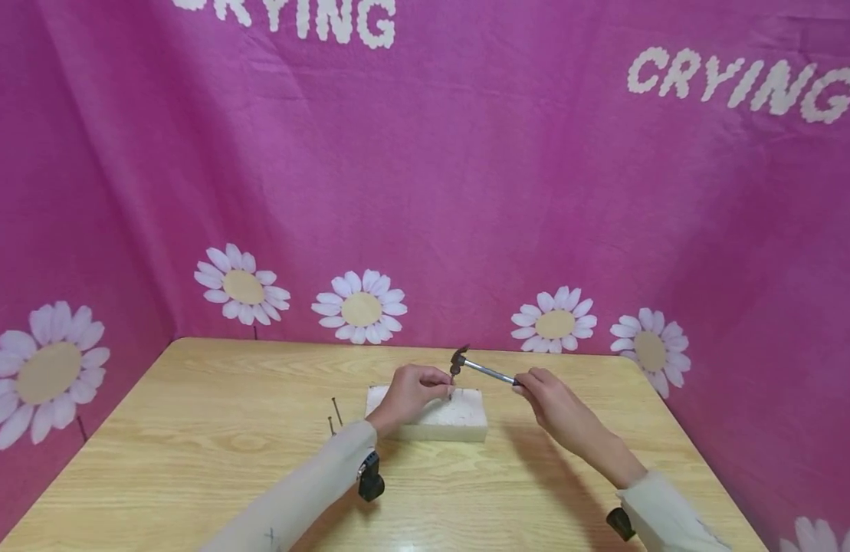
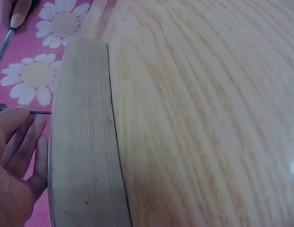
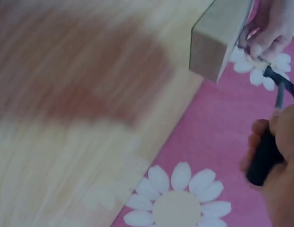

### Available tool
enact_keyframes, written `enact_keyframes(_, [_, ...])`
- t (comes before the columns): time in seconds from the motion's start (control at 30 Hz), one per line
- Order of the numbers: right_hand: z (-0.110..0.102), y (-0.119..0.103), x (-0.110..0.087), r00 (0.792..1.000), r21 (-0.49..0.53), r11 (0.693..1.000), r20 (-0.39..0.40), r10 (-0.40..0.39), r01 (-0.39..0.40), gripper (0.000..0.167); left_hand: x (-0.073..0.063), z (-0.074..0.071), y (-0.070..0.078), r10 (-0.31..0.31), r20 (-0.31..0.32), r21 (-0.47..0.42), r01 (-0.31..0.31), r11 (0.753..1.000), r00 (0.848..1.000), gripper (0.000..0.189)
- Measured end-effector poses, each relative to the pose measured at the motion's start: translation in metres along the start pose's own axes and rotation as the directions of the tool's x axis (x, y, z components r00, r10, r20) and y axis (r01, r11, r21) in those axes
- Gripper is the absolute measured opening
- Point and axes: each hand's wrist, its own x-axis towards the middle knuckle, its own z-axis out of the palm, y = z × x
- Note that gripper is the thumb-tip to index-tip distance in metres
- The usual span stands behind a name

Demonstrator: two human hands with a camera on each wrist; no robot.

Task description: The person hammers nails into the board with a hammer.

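Observation:
A pale wooden block (image 1: pixel 438 418) lies on the table. Over its top, my left hand (image 1: pixel 412 395) pinches a thin dark nail (image 2: pixel 40 112) between thumb and fingers, its tip at the block's surface in the left wrist view. My right hand (image 1: pixel 559 410) grips the black handle (image 3: pixel 265 158) of a claw hammer (image 1: pixel 490 371) with a silver shaft. In the head view the dark hammer head (image 1: pixel 457 360) is right above the nail; whether they touch I cannot tell.
Loose nails (image 1: pixel 336 412) lie on the wood-grain table (image 1: pixel 245 460) left of the block, partly behind the left forearm. A pink cloth (image 1: pixel 425 192) with daisies and white lettering hangs behind and at both sides. Each wrist carries a black camera (image 1: pixel 371 477).

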Motion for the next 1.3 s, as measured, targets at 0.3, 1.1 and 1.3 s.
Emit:
enact_keyframes(0.3, [-0.007,0.002,-0.001,0.995,0.034,0.999,-0.097,0.037,-0.034,0.019,-0.002,-0.002,0.000,-0.012,0.023,-0.011,0.012,1.000,1.000,0.015])
enact_keyframes(1.1, [-0.018,0.006,0.011,0.991,-0.058,0.996,-0.119,0.067,-0.074,0.019,-0.001,-0.007,0.002,0.016,0.028,-0.001,-0.016,1.000,0.999,0.015])
enact_keyframes(1.3, [-0.015,0.006,0.006,0.988,-0.077,0.989,-0.098,0.122,-0.129,0.016,-0.003,-0.013,0.007,-0.015,0.083,0.009,0.015,1.000,0.996,0.021])
